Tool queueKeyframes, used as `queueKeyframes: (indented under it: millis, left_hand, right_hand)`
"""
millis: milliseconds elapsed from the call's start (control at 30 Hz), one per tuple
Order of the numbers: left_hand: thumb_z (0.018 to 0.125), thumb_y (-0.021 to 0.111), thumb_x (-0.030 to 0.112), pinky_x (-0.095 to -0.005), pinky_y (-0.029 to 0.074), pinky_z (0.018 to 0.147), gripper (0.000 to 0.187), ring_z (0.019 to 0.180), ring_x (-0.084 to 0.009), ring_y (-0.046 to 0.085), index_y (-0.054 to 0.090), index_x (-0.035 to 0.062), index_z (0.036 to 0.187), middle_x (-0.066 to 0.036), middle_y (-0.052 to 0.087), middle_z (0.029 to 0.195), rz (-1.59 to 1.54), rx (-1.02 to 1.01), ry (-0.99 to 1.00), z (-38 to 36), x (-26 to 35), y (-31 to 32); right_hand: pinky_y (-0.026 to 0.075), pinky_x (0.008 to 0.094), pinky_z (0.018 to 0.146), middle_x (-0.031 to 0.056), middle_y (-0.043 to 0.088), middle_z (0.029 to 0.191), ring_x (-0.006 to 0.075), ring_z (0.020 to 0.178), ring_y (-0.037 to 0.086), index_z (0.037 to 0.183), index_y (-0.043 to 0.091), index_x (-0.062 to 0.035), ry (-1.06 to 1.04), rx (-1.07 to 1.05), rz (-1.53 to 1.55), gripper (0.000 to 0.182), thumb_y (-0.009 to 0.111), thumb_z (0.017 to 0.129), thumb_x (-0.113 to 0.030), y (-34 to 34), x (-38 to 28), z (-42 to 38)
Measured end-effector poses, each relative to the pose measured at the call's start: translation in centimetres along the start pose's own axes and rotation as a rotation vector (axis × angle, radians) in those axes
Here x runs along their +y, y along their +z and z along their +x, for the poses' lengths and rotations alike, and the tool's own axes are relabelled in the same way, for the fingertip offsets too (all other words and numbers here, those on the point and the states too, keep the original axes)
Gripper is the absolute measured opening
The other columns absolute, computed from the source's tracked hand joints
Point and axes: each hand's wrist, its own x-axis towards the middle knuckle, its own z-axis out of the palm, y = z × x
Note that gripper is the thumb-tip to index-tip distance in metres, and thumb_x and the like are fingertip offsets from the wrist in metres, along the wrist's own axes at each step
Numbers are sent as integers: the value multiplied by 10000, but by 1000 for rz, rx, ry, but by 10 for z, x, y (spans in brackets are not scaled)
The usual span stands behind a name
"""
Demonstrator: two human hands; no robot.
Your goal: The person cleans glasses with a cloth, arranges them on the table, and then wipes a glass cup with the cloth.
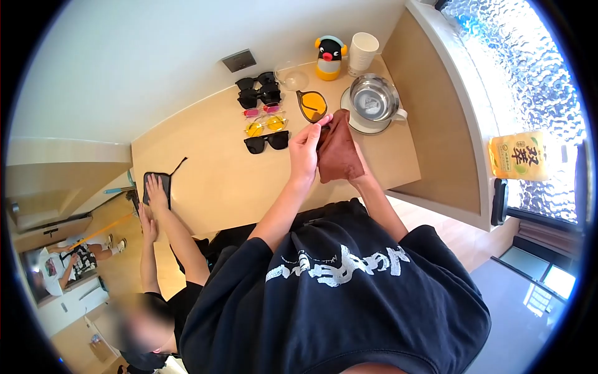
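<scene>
My left hand (304, 153) is closed, its thumb and fingers pinching dark-framed glasses (313, 105) with an amber lens where they meet a brown cloth (341, 156). One lens shows above the fingers; the cloth covers the rest of the frame. Behind the cloth is my right hand (364, 164), mostly hidden, with the fabric draped over it and its fingers out of sight. To the left lies a column of glasses: black sunglasses (266, 142), yellow-lens glasses (266, 126), pink-lens glasses (261, 110) and further black pairs (259, 95).
A steel bowl (374, 98) stands on a plate (372, 128) at the right, near a white cup (362, 53) and a penguin figure (328, 59). A co-worker's hands (157, 193) are at a dark case (148, 182). A bottle (518, 156) is by the window.
</scene>
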Motion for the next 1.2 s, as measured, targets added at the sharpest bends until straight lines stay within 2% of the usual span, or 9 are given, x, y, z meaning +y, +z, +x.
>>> queueKeyframes:
  millis: [167, 333, 500, 567, 667, 800, 867, 1100, 1200]
  left_hand:
    - [915, 495, 136, -300, 449, 887, 268, 967, -188, 586, 597, -89, 1017, -156, 610, 1074, -23, -6, -85, -2, 3, 3]
    - [894, 522, 123, -280, 469, 820, 229, 896, -172, 599, 622, -78, 938, -149, 635, 996, -127, 8, -204, -5, 2, -3]
    - [882, 541, 121, -263, 473, 776, 214, 847, -156, 601, 631, -73, 900, -136, 648, 933, -143, 63, -226, -7, 4, -2]
    - [889, 524, 126, -286, 473, 811, 215, 873, -173, 610, 621, -62, 927, -142, 643, 964, -160, 57, -170, -4, -1, -7]
    - [885, 535, 137, -284, 470, 806, 212, 863, -170, 609, 624, -55, 904, -134, 645, 953, -91, 114, -210, -4, 2, -11]
    - [883, 551, 158, -281, 468, 806, 223, 862, -166, 607, 626, -51, 901, -129, 646, 948, -78, 137, -256, -5, 2, -11]
    - [879, 562, 164, -278, 477, 768, 235, 824, -167, 610, 629, -61, 884, -134, 651, 909, -123, 137, -236, -5, 0, -11]
    - [895, 544, 203, -279, 481, 750, 266, 806, -172, 609, 629, -48, 873, -130, 649, 893, -147, 159, -302, -10, -5, -6]
    - [910, 519, 216, -283, 481, 747, 284, 797, -175, 606, 620, -44, 854, -130, 646, 877, -145, 210, -303, -9, -10, -8]
  right_hand:
    - [474, 257, 729, 59, 618, 963, 111, 850, 583, 1066, 555, 6, 514, 151, 710, 284, 598, 830, -146, -1, 7, -8]
    - [450, 265, 809, 48, 579, 1037, 128, 952, 552, 1137, 514, -39, 427, 64, 727, 298, 544, 874, -176, 18, 92, -15]
    - [413, 287, 868, 73, 513, 1136, 172, 1049, 498, 1179, 473, -75, 627, 130, 788, 377, 580, 847, -218, 9, 18, -15]
    - [401, 289, 908, 60, 464, 1204, 167, 1105, 462, 1212, 442, -78, 375, 36, 1086, 435, 606, 827, -196, 15, 31, -20]
    - [386, 300, 959, 50, 443, 1247, 164, 1144, 451, 1239, 429, -87, 298, -173, 426, 451, 610, 832, -161, 11, 33, -13]
    - [392, 286, 957, 41, 470, 1207, 140, 1106, 481, 1265, 382, -59, 367, -153, 491, 469, 591, 850, -126, 8, 8, -21]
    - [411, 285, 931, 42, 476, 1200, 142, 1090, 494, 1270, 376, -58, 458, -25, 965, 472, 586, 855, -139, 10, 21, -22]
    - [400, 301, 940, 57, 504, 1165, 157, 1101, 487, 1229, 429, -65, 320, 147, 780, 412, 579, 858, -163, 19, 27, -32]
    - [371, 307, 967, 68, 486, 1195, 165, 1121, 471, 1238, 422, -67, 542, 46, 787, 435, 588, 852, -180, 12, 9, -23]
